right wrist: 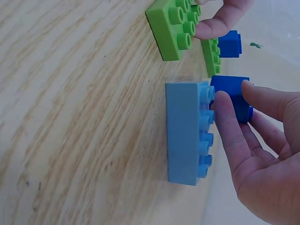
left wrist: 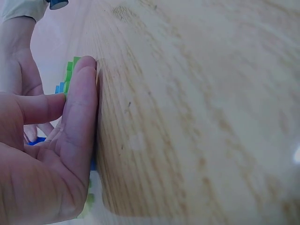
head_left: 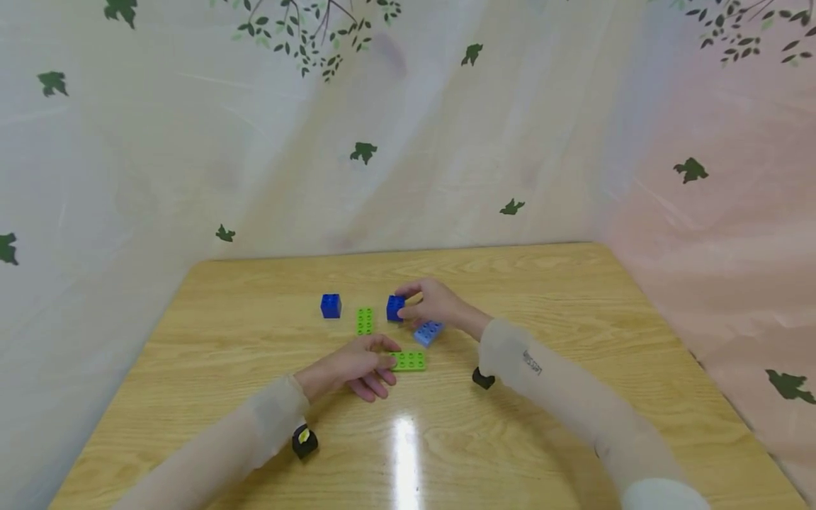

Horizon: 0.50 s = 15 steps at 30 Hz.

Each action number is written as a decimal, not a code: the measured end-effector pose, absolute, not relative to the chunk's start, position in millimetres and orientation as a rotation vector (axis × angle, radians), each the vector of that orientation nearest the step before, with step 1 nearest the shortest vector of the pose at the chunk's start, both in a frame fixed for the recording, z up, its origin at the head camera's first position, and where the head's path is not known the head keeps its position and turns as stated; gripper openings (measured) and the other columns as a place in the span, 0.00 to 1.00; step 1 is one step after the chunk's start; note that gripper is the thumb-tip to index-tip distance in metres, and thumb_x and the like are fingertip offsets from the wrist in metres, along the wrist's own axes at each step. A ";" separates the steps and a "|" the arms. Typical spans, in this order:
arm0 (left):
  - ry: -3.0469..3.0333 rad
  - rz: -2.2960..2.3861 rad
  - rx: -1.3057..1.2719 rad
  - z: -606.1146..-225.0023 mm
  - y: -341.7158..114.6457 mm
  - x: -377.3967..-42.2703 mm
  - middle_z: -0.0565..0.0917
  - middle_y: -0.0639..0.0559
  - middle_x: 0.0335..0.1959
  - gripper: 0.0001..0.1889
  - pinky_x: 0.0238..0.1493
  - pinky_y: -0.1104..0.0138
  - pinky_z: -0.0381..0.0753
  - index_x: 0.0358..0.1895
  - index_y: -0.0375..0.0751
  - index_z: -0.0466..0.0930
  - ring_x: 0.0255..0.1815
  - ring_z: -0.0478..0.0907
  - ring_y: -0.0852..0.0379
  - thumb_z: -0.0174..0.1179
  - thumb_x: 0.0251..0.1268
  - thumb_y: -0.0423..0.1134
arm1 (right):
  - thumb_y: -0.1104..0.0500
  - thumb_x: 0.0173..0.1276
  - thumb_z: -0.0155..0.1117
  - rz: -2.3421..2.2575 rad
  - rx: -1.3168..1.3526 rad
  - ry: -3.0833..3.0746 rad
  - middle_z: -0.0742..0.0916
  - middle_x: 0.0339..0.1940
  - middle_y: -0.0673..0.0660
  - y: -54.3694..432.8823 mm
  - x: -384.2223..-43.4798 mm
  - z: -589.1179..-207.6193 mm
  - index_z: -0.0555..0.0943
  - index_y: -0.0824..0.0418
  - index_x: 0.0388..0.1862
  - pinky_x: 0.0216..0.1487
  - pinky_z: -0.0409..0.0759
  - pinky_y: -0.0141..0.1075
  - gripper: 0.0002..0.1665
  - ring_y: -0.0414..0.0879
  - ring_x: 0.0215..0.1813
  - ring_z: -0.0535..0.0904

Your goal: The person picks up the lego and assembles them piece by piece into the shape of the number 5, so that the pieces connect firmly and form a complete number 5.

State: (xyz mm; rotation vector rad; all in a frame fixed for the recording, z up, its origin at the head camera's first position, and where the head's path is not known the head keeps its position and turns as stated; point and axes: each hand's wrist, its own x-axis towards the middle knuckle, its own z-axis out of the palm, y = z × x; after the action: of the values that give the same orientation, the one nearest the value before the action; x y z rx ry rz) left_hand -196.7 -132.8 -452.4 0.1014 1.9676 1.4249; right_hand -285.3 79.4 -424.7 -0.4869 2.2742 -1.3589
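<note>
My right hand (head_left: 438, 302) holds a dark blue toy building brick (head_left: 393, 309) between thumb and fingers. In the right wrist view the thumb lies on the near side of this blue brick (right wrist: 229, 89), with other fingers behind it. Nearer to me, my left hand (head_left: 352, 365) pinches the left end of a bright green brick (head_left: 411, 361), studs up. The thumb meets the green brick (left wrist: 69, 75) in the left wrist view, where the hand covers most of it. A light blue brick (head_left: 428, 333) lies on the table just below my right hand.
Farther back on the wooden table (head_left: 542, 283) stand a second dark blue brick (head_left: 331, 306) and a second green brick (head_left: 364, 321). A pale cloth (head_left: 433, 127) with leaf prints hangs behind the table and along its sides.
</note>
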 end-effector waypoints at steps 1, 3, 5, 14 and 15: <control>1.967 1.427 0.101 -452.4 -133.1 -196.3 0.86 0.41 0.38 0.19 0.29 0.56 0.88 0.67 0.42 0.71 0.30 0.87 0.48 0.55 0.77 0.41 | 0.65 0.71 0.68 -1.367 -0.503 2.271 0.79 0.64 0.65 81.5 -284.5 -423.6 0.76 0.65 0.68 0.41 0.88 0.42 0.28 0.58 0.42 0.88; 1.962 1.428 0.100 -452.7 -133.6 -195.5 0.86 0.41 0.38 0.20 0.29 0.56 0.88 0.67 0.42 0.71 0.30 0.87 0.47 0.56 0.77 0.41 | 0.64 0.70 0.69 -1.380 -0.531 2.257 0.80 0.63 0.64 86.9 -282.1 -421.1 0.77 0.65 0.68 0.41 0.88 0.42 0.28 0.58 0.43 0.87; 1.958 1.428 0.102 -453.0 -133.8 -194.7 0.86 0.41 0.38 0.20 0.30 0.56 0.88 0.67 0.41 0.71 0.31 0.87 0.47 0.56 0.77 0.41 | 0.63 0.69 0.70 -1.401 -0.563 2.234 0.80 0.62 0.63 93.8 -278.7 -418.0 0.77 0.64 0.68 0.42 0.88 0.43 0.28 0.59 0.44 0.87; 1.967 1.450 0.115 -451.6 -132.9 -195.0 0.86 0.41 0.38 0.20 0.29 0.56 0.88 0.67 0.41 0.71 0.30 0.87 0.48 0.57 0.76 0.41 | 0.58 0.69 0.73 -1.460 -0.639 2.109 0.79 0.64 0.63 125.2 -249.4 -398.1 0.75 0.65 0.70 0.48 0.86 0.54 0.33 0.57 0.51 0.86; 1.968 1.451 0.114 -451.6 -132.9 -195.3 0.86 0.41 0.38 0.20 0.29 0.56 0.88 0.67 0.41 0.71 0.30 0.87 0.48 0.57 0.76 0.41 | 0.58 0.69 0.72 -1.460 -0.648 2.097 0.79 0.64 0.64 127.0 -245.3 -398.6 0.74 0.66 0.70 0.48 0.86 0.55 0.34 0.57 0.51 0.86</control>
State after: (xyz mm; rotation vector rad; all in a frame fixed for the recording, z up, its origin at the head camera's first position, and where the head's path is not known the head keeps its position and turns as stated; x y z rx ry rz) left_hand -195.3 -132.9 -451.6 0.1142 1.9675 1.4515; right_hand -245.3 127.0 -398.6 -0.6480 2.0970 -1.4602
